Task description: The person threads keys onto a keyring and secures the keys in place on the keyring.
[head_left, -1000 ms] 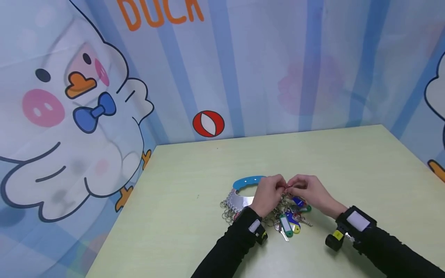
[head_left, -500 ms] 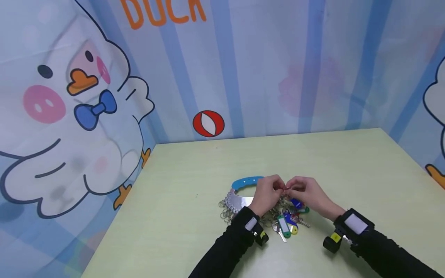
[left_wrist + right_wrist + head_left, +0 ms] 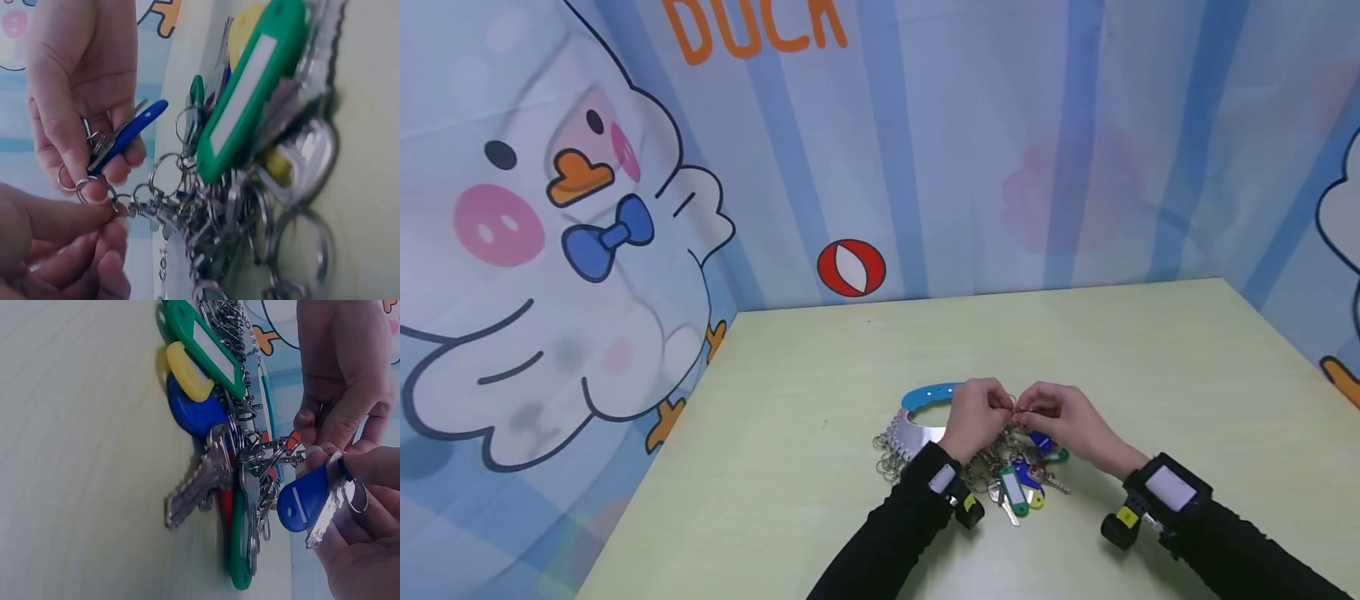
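Both hands meet above a bunch of keys on the table. My left hand pinches a small ring at the end of a short chain between thumb and forefinger, plainest in the left wrist view. Close against it, my right hand holds a key ring bearing a blue key tag and a silver key. The rings lie together at the fingertips; whether they are linked I cannot tell. Behind the left hand lies a key holder with a blue handle and a silver plate edged with rings, partly hidden.
Below the hands lie more keys and tags: a green tag, a yellow tag, another blue tag and a toothed key. The pale table meets a printed cloth backdrop behind and at the sides.
The hands stay together over the keys, with only slight finger movement. The head view has shifted a little.
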`<act>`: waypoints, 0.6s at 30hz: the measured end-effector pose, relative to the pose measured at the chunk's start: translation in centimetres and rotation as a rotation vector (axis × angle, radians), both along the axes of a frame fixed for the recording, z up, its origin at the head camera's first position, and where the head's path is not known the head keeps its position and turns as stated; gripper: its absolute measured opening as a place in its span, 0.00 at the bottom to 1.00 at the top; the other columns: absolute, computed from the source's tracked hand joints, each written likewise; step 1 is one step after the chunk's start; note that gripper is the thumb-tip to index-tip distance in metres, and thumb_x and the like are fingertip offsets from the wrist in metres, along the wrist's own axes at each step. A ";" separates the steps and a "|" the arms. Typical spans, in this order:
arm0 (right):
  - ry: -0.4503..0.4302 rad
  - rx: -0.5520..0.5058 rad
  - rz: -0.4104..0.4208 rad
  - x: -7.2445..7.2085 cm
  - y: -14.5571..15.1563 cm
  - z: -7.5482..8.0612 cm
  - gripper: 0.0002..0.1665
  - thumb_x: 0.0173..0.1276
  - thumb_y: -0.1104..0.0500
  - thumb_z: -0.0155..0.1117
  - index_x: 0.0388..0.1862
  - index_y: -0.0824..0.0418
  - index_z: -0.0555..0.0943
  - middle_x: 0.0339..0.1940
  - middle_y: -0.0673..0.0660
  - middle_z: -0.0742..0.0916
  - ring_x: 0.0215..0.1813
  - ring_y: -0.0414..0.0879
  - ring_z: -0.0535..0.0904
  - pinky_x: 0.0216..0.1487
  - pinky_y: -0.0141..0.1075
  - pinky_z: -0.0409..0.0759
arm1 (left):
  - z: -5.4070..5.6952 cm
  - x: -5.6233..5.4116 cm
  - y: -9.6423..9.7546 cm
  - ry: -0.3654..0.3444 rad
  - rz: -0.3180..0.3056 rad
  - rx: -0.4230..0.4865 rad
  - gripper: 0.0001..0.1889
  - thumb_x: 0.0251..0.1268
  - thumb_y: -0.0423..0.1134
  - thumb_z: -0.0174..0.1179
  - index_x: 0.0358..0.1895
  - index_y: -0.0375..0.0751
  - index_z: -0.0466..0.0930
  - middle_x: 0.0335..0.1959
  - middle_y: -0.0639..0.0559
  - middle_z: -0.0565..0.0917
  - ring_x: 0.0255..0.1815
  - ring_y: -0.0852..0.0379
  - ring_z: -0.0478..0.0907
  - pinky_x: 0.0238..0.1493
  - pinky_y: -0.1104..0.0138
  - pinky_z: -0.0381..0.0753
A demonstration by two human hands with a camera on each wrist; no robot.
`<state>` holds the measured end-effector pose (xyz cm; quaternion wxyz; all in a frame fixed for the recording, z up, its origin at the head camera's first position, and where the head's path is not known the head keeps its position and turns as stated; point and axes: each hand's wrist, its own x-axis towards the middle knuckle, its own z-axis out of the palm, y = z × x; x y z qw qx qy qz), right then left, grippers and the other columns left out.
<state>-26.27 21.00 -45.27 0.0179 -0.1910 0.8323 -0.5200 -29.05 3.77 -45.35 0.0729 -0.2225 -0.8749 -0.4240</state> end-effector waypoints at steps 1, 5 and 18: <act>-0.008 -0.004 -0.005 0.0 0.0 0.0 0.09 0.67 0.63 0.62 0.44 0.66 0.79 0.39 0.63 0.89 0.34 0.40 0.84 0.28 0.30 0.76 | 0.0 0.0 0.0 0.004 -0.010 -0.002 0.04 0.54 0.25 0.64 0.27 0.38 0.83 0.24 0.48 0.86 0.22 0.69 0.75 0.28 0.80 0.70; -0.058 -0.019 -0.025 -0.2 0.0 0.0 0.10 0.68 0.62 0.61 0.45 0.67 0.79 0.39 0.65 0.89 0.32 0.41 0.83 0.24 0.30 0.72 | 0.1 0.2 -0.2 0.020 -0.051 -0.005 0.05 0.56 0.25 0.63 0.29 0.38 0.82 0.25 0.48 0.86 0.23 0.70 0.74 0.29 0.81 0.70; -0.001 -0.030 0.011 0.0 -0.2 -0.2 0.08 0.68 0.63 0.61 0.44 0.65 0.78 0.40 0.64 0.88 0.37 0.43 0.85 0.33 0.32 0.79 | 0.0 0.2 -0.3 -0.106 0.025 0.058 0.05 0.54 0.24 0.63 0.27 0.37 0.84 0.23 0.47 0.86 0.21 0.69 0.73 0.25 0.78 0.70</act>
